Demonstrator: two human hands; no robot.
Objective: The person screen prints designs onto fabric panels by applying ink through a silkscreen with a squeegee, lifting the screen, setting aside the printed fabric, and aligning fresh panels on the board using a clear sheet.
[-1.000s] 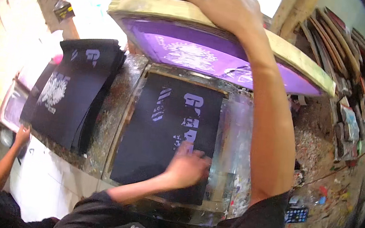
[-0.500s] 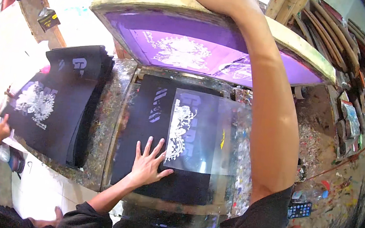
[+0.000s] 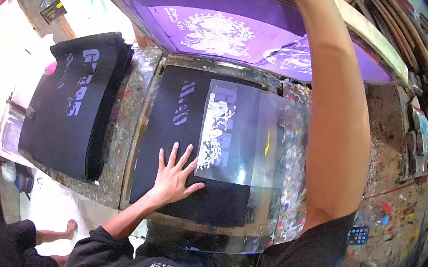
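My left hand (image 3: 173,182) lies flat, fingers spread, on a black fabric panel (image 3: 216,203) on the printing board. Its fingertips are near a clear plastic sheet (image 3: 266,166) covering the panel's right part; white figure artwork shows along the sheet's left edge, purple lettering beneath. Beyond it, a wood-framed printing screen (image 3: 157,30) with purple mesh stands tilted up off the board. My right forearm (image 3: 342,112) reaches up in front of the screen; the right hand is cut off by the upper edge.
A stack of black panels with purple lettering (image 3: 64,136) lies on the left. Another person's leg (image 3: 54,235) shows at lower left. A phone (image 3: 357,235) lies on the paint-spotted surface at right. Several boards (image 3: 397,33) lean at the far right.
The view has shifted, and my right hand has left the picture at the top. The white-printed panel and the other person's hand are gone from the left stack. My left hand stays flat.
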